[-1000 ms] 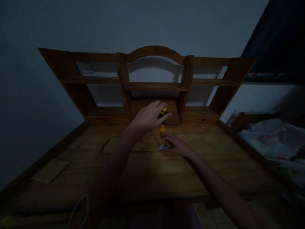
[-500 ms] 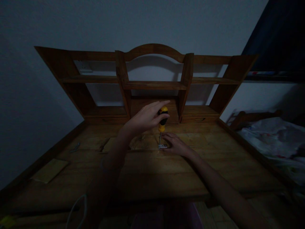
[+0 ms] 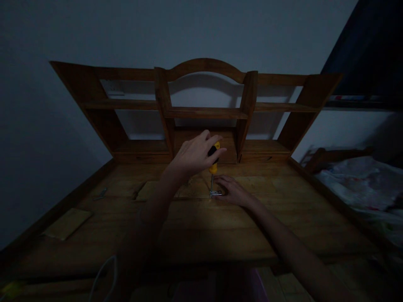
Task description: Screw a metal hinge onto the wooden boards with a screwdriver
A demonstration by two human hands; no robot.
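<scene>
My left hand [image 3: 197, 153] is wrapped around the yellow and black handle of a screwdriver [image 3: 213, 168], its thumb and forefinger at the handle's top. The screwdriver stands nearly upright, its shaft pointing down at a small silver metal bracket [image 3: 215, 193] on the wooden desk [image 3: 214, 235]. Low beside the shaft, my right hand [image 3: 232, 191] rests on the desktop and grips the bracket's right end with thumb and fingers. Whether the tip sits in a screw is too small to tell.
A wooden shelf unit [image 3: 206, 112] rises along the back of the desk. Thin wood pieces [image 3: 66, 223] and a small metal part [image 3: 101, 193] lie at left. A pale cord loop [image 3: 103, 274] hangs near the front. Whitish plastic bags [image 3: 362, 180] are at right.
My left hand has turned slightly around the screwdriver handle, with its fingers more curled now. The right hand and the bracket stay in place.
</scene>
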